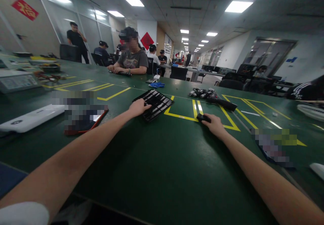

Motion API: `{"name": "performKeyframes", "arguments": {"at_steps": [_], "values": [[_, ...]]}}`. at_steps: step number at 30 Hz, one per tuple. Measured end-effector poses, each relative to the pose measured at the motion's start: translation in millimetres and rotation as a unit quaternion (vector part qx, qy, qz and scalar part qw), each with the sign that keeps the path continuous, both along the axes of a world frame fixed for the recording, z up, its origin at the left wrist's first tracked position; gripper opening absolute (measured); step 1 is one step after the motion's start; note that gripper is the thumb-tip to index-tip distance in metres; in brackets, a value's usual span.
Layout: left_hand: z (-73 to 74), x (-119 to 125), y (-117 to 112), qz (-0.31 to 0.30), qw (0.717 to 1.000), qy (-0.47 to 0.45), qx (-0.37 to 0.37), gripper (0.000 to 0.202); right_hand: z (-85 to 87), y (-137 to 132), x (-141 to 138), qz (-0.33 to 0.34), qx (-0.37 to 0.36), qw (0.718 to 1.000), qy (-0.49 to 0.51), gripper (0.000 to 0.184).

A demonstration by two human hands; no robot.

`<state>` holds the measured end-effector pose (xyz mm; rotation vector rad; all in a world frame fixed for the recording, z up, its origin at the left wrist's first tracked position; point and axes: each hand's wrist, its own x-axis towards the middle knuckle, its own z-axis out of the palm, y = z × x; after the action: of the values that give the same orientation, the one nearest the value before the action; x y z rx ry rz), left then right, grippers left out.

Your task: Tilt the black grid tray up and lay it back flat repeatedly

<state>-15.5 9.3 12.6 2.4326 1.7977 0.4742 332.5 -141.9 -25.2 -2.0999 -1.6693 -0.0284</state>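
A flat black slotted panel (157, 104) with pale gaps is at the middle of the green table, tilted slightly. My left hand (139, 107) grips its left edge, the thumb lying over the top. To the right, my right hand (214, 124) is closed around a small black block (204, 118), just by the front line of a yellow taped outline (182, 116). What kind of part the block is cannot be made out. Both forearms stretch forward over the table.
Behind my right hand lie a bundle of black cables with metal connectors (202, 92) and a dark rod-like piece (222, 103). Blue gloves (157, 85) sit farther back. A white device (32, 117) and an orange-edged item (86, 122) lie left. A person (131, 58) sits across the table (152, 164).
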Motion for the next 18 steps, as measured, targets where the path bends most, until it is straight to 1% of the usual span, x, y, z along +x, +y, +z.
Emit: {"name": "performKeyframes", "arguments": {"at_steps": [2,3,5,6,7,8,10,12,16,18], "values": [[-8.2,22.8,-30.0,-0.074,0.993,-0.089,-0.018,0.044,-3.3,2.5,-30.7,0.081,0.030,0.995,0.056,0.041],[-12.0,34.0,-43.8,-0.116,0.985,-0.126,-0.028,0.044,-6.0,2.8,-45.1,0.142,0.057,0.980,0.125,0.040],[-18.4,52.5,-66.4,-0.185,0.965,-0.181,-0.047,0.042,-12.8,1.9,-67.8,0.246,0.097,0.935,0.237,0.035],[-20.7,58.9,-74.8,-0.211,0.955,-0.202,-0.053,0.041,-16.6,0.9,-75.2,0.279,0.111,0.913,0.276,0.032],[-22.4,63.4,-81.0,-0.232,0.946,-0.219,-0.058,0.040,-20.5,-0.2,-80.1,0.295,0.116,0.901,0.295,0.030],[-23.5,66.1,-85.3,-0.247,0.939,-0.233,-0.063,0.039,-24.0,-1.4,-82.6,0.299,0.116,0.897,0.306,0.029],[-24.6,67.2,-89.6,-0.271,0.926,-0.252,-0.077,0.037,-28.9,-3.5,-82.9,0.289,0.110,0.897,0.315,0.030],[-24.9,65.1,-91.1,-0.282,0.917,-0.267,-0.093,0.037,-29.9,-5.5,-81.0,0.287,0.094,0.900,0.315,0.032],[-26.3,60.0,-97.4,-0.295,0.901,-0.297,-0.115,0.038,-20.2,-12.4,-82.2,0.322,0.092,0.898,0.286,0.038],[-27.1,58.7,-102.8,-0.304,0.900,-0.290,-0.119,0.041,-12.1,-17.3,-85.6,0.340,0.100,0.901,0.252,0.042]]}}
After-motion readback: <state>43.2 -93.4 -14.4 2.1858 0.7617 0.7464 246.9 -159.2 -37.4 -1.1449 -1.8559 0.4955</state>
